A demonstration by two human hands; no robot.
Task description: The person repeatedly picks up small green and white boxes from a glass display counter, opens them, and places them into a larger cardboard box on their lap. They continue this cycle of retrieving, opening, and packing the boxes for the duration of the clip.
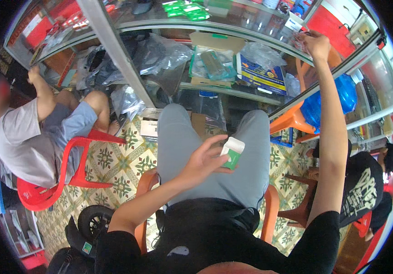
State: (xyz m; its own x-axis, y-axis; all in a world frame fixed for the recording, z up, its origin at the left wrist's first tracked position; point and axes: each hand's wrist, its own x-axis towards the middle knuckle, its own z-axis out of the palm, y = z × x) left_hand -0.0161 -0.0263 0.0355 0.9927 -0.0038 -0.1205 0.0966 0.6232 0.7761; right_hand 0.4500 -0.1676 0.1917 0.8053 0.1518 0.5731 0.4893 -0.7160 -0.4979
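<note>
Over my lap, my left hand (210, 159) grips a small green and white cardboard box (234, 157). The box's white top flap stands open, and what is inside cannot be seen. My right arm is stretched far forward and to the right. At the right end of the glass shelf, my right hand (317, 45) has its fingers bent and drawn together among small clear and reddish pieces (299, 42). What those fingers pinch is too small to make out. A small white box (294, 22) sits just beyond that hand. Several green boxes (187, 10) lie on the same shelf, farther left.
A metal-framed glass cabinet (182, 27) stands before me, with plastic bags (169, 52) and an open carton (214, 43) on its lower shelf. A blue water jug (331, 102) rests on an orange chair (292, 116). Another person (32, 132) sits at left on a red chair (75, 155).
</note>
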